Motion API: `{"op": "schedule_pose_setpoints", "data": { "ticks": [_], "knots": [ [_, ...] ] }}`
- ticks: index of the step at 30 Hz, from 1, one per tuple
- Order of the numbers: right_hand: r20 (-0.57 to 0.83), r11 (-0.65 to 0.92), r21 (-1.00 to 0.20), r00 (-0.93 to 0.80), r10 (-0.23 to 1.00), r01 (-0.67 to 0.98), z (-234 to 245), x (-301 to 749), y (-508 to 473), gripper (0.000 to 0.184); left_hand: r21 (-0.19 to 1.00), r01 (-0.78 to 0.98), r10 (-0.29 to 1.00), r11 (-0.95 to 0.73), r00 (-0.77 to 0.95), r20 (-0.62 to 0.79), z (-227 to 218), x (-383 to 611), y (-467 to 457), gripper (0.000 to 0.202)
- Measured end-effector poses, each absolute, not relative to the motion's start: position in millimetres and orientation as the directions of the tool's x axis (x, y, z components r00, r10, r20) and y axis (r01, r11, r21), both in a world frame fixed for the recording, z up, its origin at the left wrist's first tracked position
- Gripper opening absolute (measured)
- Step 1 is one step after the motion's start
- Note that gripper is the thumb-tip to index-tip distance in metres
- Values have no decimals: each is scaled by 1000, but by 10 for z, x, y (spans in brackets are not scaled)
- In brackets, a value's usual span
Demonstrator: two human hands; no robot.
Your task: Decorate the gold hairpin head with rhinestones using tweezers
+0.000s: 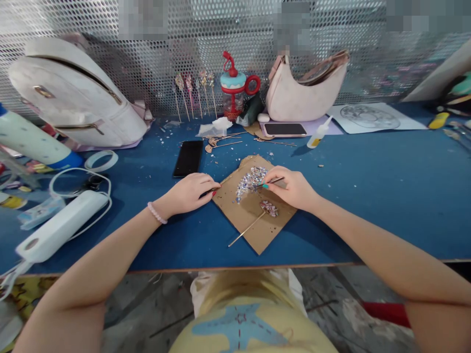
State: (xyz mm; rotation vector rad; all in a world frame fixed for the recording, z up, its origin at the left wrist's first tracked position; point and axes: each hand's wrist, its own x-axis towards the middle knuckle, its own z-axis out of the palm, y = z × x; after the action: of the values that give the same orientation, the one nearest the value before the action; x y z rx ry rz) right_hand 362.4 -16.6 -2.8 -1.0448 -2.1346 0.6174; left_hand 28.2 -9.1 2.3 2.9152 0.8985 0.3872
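Observation:
A brown cardboard square [253,230] lies turned cornerwise on the blue table. Spread over its upper part is a pile of small shiny rhinestones [250,181]. My right hand [292,189] is closed around a thin dark tool [276,180], perhaps tweezers, whose tip meets the right side of the pile. Below it rests a gem-covered ornament [269,208] on a thin gold stick [246,232]. At the cardboard's left corner, my left hand [191,192] lies curled, with a slim dark piece [210,190] between thumb and fingers; its kind is unclear.
Two phones [188,158] [285,130], a glue bottle [319,133] and loose hairpin-like sticks [224,143] lie beyond the cardboard. Decorated sticks [189,90], a red-handled cup [233,83] and a pale handbag [309,93] stand behind. A white power strip [62,225] and backpack [81,98] are left.

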Motion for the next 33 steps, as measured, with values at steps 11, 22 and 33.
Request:
{"op": "schedule_pose_setpoints", "data": {
  "ticks": [11, 22, 33],
  "knots": [
    [402, 469, -597, -262, 877, 651, 2, 3681, -117, 5, 150, 604, 622, -783, 749, 227, 16, 332, -126, 30],
    [387, 313, -648, -53, 921, 694, -34, 3830, 107, 4, 178, 633, 657, -753, 720, 223, -76, 279, -43, 33],
    [363, 282, -676, -26, 931, 681, -74, 3871, 176, 5, 132, 704, 712, -698, 663, 232, -117, 292, -111, 55]
  ]
}}
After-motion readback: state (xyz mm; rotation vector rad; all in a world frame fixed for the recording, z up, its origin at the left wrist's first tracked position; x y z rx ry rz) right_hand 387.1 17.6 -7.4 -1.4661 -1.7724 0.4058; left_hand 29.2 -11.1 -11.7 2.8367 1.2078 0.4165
